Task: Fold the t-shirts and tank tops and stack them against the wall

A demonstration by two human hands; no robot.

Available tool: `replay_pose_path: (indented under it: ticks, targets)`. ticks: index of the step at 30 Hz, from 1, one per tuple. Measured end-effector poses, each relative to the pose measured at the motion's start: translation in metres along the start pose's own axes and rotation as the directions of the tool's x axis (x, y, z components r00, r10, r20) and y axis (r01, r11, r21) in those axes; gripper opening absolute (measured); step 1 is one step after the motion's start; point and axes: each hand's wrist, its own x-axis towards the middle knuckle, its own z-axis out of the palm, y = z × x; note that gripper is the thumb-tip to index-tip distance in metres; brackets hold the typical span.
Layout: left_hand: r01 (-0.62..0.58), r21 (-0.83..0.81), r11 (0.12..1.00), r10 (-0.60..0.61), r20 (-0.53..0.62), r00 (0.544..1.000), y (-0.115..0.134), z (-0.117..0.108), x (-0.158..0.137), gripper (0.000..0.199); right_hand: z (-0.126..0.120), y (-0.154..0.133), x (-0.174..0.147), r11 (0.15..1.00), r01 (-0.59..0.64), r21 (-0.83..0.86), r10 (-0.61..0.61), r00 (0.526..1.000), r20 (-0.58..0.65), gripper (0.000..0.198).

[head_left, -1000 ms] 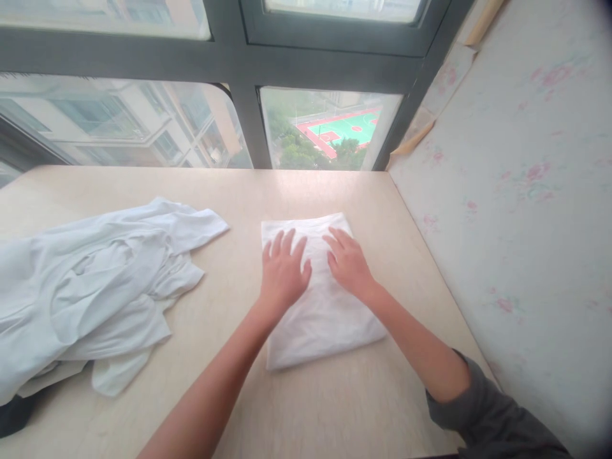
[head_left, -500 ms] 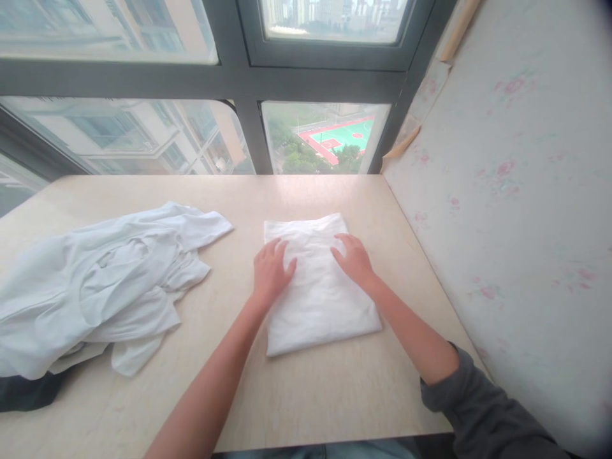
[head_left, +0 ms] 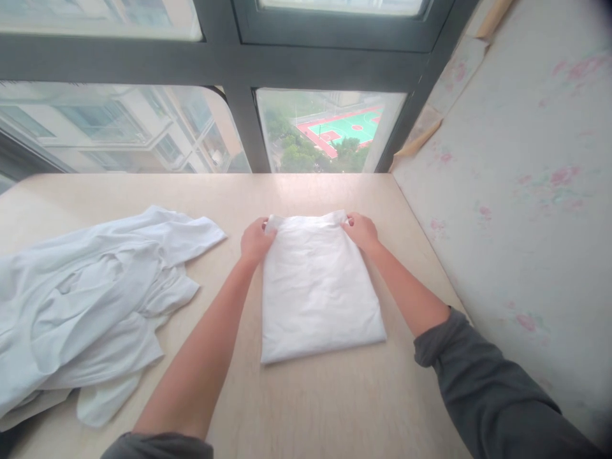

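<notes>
A folded white garment (head_left: 318, 287), perhaps a shirt, lies in a rough rectangle on the pale wooden tabletop (head_left: 306, 408). At its far left corner, my left hand (head_left: 257, 241) is closed with the cloth pinched between thumb and fingers. My right hand (head_left: 361, 231) grips the far right corner the same way. The far edge between the hands is slightly raised and creased. Some fingertips are hidden behind the cloth.
A loose heap of white clothes (head_left: 95, 299) lies on the left of the tabletop. Beyond the far edge stands a dark-framed window (head_left: 229, 70). A flower-patterned wall (head_left: 521, 210) with peeling paper bounds the right side.
Both hands have moved from lying on top of the garment to its far corners and taken hold there. The far edge is now lifted a little. The camera view has shifted slightly.
</notes>
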Motion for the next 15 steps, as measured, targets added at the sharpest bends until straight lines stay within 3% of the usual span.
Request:
replay_pose_path:
  ticks: [9, 15]
  targets:
    - [0.045, -0.216, 0.975, -0.053, -0.032, 0.998, 0.001, 0.013, 0.130, 0.036, 0.015, -0.020, 0.118, 0.989, -0.035, 0.145, 0.042, 0.998, -0.042, 0.024]
    - [0.104, -0.388, 0.916, -0.129, -0.038, 0.991, 0.010, 0.016, 0.182, 0.023, 0.028, -0.035, 0.163, 0.958, -0.050, 0.284, 0.077, 0.993, -0.084, 0.026]
